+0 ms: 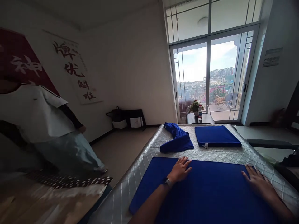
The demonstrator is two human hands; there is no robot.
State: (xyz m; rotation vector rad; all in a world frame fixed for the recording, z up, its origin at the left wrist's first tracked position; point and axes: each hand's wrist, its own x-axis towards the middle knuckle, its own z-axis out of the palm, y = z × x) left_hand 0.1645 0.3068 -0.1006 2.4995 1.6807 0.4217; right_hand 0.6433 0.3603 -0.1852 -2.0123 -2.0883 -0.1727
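Note:
A large blue fabric-covered pad [205, 193] lies flat before me on a silvery quilted mattress [120, 189], its near edge out of frame. My left hand [179, 169] rests on the pad near its far edge, fingers stretched out; a watch [167, 181] is on that wrist. At the pad's far right corner my right hand [257, 180] lies with spread fingers, palm down. Beyond them sit a crumpled blue cloth [178, 138] at the left and a flat blue square cushion [217, 136] with a small white tag at the right.
On the left stands a person [42, 115] beside a surface with a polka-dot cloth [70, 182]. Past the mattress is a small table [211, 119] with a potted plant [195, 108] and a bottle [200, 113]. A dark armrest [271, 143] stands at the right. Bags [126, 119] lie by the wall.

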